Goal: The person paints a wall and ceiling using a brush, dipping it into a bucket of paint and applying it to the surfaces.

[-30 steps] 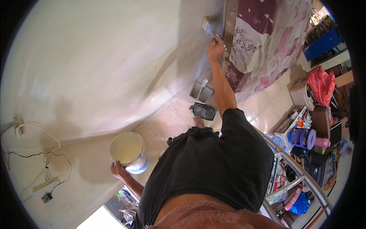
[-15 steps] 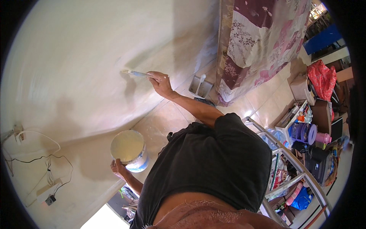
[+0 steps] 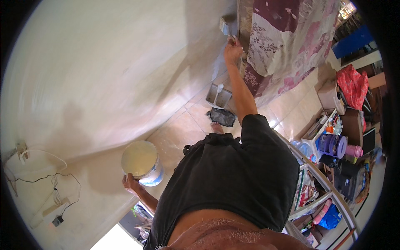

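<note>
My right hand (image 3: 233, 51) is stretched far forward, its fingers closed around the handle of a paintbrush (image 3: 225, 27). The brush's broad head is up against the pale wall (image 3: 137, 62), close to where the wall meets a door frame beside the curtain. At the left, my left hand (image 3: 131, 183) grips the rim of a paint bucket (image 3: 155, 173). Pale, cream-coloured paint shows inside the bucket, which has a white and blue outside.
A grey paint tray (image 3: 225, 99) with a white-handled roller stands on the tiled floor, a black plastic bag (image 3: 223, 117) beside it. A patterned curtain (image 3: 271, 50) hangs at right. A metal ladder (image 3: 329, 183) stands near my right side. Cables (image 3: 54, 183) hang at left.
My right hand has swung right and farther away with the paintbrush, from the middle of the wall to its edge near the curtain. My left hand and the bucket have barely moved.
</note>
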A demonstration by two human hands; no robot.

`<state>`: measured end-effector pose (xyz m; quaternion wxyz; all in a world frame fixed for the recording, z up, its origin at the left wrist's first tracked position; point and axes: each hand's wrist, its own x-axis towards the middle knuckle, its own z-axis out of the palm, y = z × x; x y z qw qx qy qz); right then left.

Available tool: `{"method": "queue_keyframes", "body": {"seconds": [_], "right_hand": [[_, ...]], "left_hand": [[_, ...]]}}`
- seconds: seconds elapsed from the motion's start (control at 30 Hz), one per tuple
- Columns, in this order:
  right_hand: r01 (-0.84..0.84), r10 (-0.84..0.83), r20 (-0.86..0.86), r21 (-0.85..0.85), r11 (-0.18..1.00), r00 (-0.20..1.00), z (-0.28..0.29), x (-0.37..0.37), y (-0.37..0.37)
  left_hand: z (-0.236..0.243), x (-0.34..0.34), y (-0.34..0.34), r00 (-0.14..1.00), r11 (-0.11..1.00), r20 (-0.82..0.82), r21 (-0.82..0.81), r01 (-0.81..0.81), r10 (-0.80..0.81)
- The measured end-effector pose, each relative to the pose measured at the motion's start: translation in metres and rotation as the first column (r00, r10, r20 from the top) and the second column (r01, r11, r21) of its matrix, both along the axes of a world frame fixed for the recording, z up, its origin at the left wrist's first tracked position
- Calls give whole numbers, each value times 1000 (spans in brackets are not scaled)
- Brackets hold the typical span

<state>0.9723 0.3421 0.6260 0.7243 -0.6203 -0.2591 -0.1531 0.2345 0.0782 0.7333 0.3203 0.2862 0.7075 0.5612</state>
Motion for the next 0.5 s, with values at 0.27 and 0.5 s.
{"method": "queue_keyframes", "body": {"seconds": [0.27, 0.5], "right_hand": [[-422, 334, -335, -235, 876, 881, 29, -231, -31], [-814, 806, -140, -197, 546, 575, 72, -326, -83]], "left_hand": [[-5, -15, -21, 995, 995, -17, -27, -96, 96], [13, -4, -16, 999, 1000, -37, -6, 13, -13]]}}
